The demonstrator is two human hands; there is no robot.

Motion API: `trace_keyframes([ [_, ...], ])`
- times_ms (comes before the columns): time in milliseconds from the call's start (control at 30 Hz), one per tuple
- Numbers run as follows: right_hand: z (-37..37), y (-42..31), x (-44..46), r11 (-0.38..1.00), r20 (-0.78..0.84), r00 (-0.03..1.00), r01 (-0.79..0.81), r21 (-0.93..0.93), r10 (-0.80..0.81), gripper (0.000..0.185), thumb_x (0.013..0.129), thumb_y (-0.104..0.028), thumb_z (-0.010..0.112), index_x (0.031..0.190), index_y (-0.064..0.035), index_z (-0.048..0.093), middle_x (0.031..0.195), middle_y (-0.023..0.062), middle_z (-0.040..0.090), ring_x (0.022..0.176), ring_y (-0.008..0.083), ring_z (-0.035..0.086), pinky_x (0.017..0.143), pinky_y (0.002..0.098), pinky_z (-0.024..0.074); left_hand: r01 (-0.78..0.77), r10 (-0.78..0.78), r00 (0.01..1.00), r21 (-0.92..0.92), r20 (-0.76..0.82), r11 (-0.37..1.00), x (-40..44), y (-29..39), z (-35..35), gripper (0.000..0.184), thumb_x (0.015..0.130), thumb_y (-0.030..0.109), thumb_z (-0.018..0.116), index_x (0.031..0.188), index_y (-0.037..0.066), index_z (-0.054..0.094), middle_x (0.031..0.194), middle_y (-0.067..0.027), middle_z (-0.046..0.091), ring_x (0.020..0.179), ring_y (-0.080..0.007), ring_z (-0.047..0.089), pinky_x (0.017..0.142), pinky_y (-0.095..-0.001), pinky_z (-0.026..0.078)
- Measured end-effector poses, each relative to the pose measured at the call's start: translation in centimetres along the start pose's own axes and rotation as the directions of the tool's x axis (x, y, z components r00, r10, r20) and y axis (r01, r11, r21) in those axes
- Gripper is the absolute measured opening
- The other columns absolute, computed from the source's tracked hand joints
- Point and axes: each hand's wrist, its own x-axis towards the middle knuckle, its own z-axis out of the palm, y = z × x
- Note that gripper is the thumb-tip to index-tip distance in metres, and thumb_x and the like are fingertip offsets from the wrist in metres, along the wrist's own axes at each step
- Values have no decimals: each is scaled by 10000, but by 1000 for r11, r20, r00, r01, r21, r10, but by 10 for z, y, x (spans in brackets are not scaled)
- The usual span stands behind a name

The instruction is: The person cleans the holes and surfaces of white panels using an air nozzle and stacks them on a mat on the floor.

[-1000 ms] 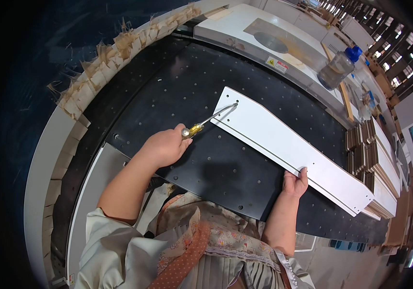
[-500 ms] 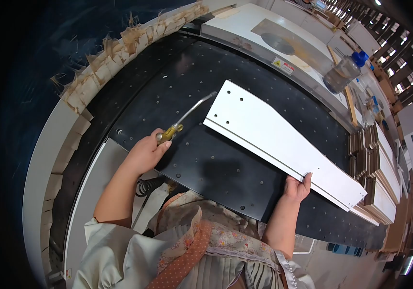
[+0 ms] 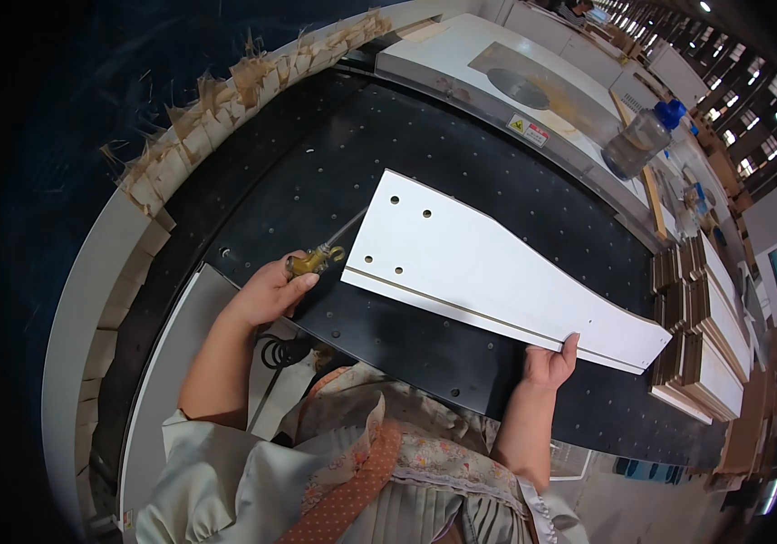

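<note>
My left hand [image 3: 270, 288] is closed around the yellowish body of an air blow gun [image 3: 312, 261]. Its thin metal nozzle points up and right, and the tip is hidden behind the left end of a white panel [image 3: 488, 272]. That panel tapers to the right, has several drilled holes at its wide end and a groove along its near edge. My right hand [image 3: 551, 363] grips the panel's near edge toward the narrow end, with the thumb on top and the other fingers underneath. The panel is held above the black work table [image 3: 406, 349].
Stacked panels [image 3: 701, 335] stand at the table's right end. A bottle with a blue cap [image 3: 642, 140] is on the white machine housing [image 3: 452, 54] at the back. A curved guard with torn strips [image 3: 198, 127] borders the left, and a coiled hose [image 3: 279, 352] hangs below the table edge.
The panel has shifted left and toward me, its wide end now over the nozzle tip. My right hand moved slightly left with it, and my left hand barely moved.
</note>
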Motion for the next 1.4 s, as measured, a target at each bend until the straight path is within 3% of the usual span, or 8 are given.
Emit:
trace_keyframes([
  [167, -8, -10, 10, 997, 47, 998, -45, -59, 48, 547, 802, -61, 556, 1322, -12, 393, 1356, 148, 436, 1272, 322, 381, 1087, 513, 245, 3, 84, 965, 326, -250, 945, -5, -7, -22, 212, 902, 263, 565, 874, 59, 513, 613, -44, 474, 560, -154, 503, 542, -300, 418],
  [233, -18, -21, 19, 989, 248, 963, -78, -123, 107, 575, 756, -43, 561, 1311, -8, 412, 1344, 150, 452, 1269, 332, 386, 1088, 526, 235, 71, 52, 946, 362, -319, 929, -13, 1, -30, 233, 896, 270, 568, 891, 43, 516, 681, -86, 482, 674, -229, 519, 650, -335, 428],
  [367, -19, -40, 37, 988, 537, 837, -30, -152, 108, 486, 792, -54, 548, 1267, -1, 462, 1303, 142, 497, 1241, 319, 425, 1083, 528, 243, 78, 19, 966, 363, -258, 928, -31, 11, -43, 221, 897, 257, 565, 867, 43, 516, 686, -93, 481, 638, -239, 478, 631, -340, 419],
  [500, 16, -46, 32, 994, 451, 892, 30, -110, 23, 361, 908, -103, 469, 1250, 12, 466, 1300, 143, 496, 1226, 313, 438, 1073, 519, 269, 0, 105, 974, 458, -202, 889, -39, 16, -34, 218, 893, 247, 566, 845, 45, 500, 669, -107, 465, 627, -271, 478, 613, -342, 414],
  [600, 70, -35, 17, 929, -51, 960, 253, -271, -277, 387, 873, -27, 499, 1248, 44, 436, 1232, 174, 527, 1175, 324, 478, 1020, 503, 370, -29, 128, 974, 457, -188, 889, -42, 22, -19, 224, 891, 254, 565, 846, 48, 490, 656, -116, 479, 621, -304, 490, 595, -354, 413],
  [767, 85, -53, 12, 864, 45, 950, 300, -404, -309, 394, 846, 4, 517, 1228, 60, 439, 1197, 189, 537, 1126, 322, 518, 981, 484, 424, 2, 87, 993, 765, -76, 644, -41, 27, 9, 260, 890, 278, 536, 980, 49, 452, 678, -169, 586, 683, -374, 583, 575, -457, 436],
  [1067, 97, -65, 8, 715, 245, 904, 426, -554, -349, 492, 772, 23, 598, 1230, 74, 424, 1112, 179, 566, 1015, 283, 575, 917, 414, 474, -42, 32, 999, 861, 30, 507, -40, 50, 30, 253, 887, 274, 534, 918, 50, 420, 630, -149, 572, 604, -361, 578, 535, -461, 442],
  [1400, 107, -68, 0, 691, 261, 897, 441, -573, -356, 419, 789, 21, 569, 1195, 64, 475, 1117, 182, 588, 1044, 294, 573, 952, 436, 451, -56, -11, 998, 918, 66, 393, -35, 65, 31, 284, 881, 308, 527, 930, 44, 438, 716, -150, 604, 651, -334, 611, 564, -433, 477],
])
